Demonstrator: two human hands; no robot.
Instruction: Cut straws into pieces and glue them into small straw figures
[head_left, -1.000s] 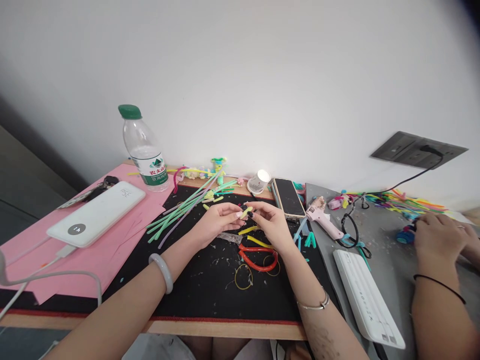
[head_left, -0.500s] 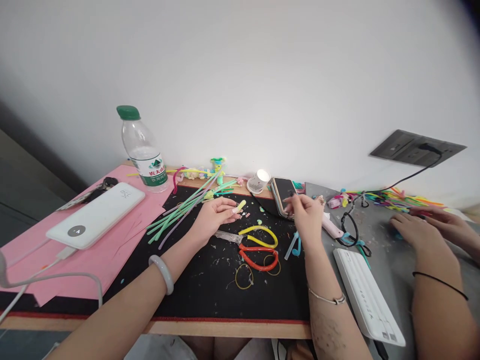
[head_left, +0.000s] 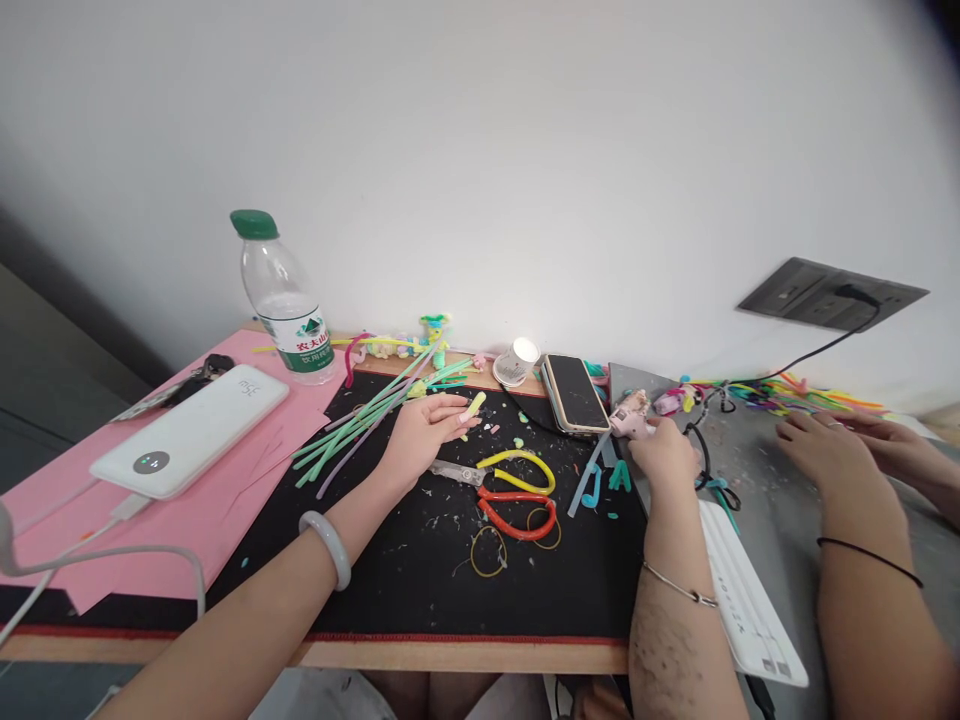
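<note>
My left hand [head_left: 426,425] pinches a short pale yellow fuzzy piece [head_left: 472,406] over the black mat [head_left: 405,570]. My right hand [head_left: 664,452] has closed round the handle of a pink glue gun [head_left: 628,414] at the mat's right edge, beside a black phone [head_left: 574,392]. Between my hands lie a yellow loop [head_left: 517,470], a red loop [head_left: 517,515] and two thin wire rings [head_left: 487,552]. A bundle of green and purple fuzzy sticks [head_left: 367,415] lies left of my left hand.
A water bottle [head_left: 285,300], a white power bank [head_left: 191,430] on pink paper [head_left: 112,500], a lit candle [head_left: 519,362], a white keyboard [head_left: 742,600]. Another person's hands [head_left: 832,450] rest on the grey mat at right, by coloured sticks [head_left: 795,395]. A wall socket [head_left: 829,295].
My right hand left the yellow piece, passed the phone and moved right onto the pink glue gun. My left hand keeps the piece. The other person's hands shifted left.
</note>
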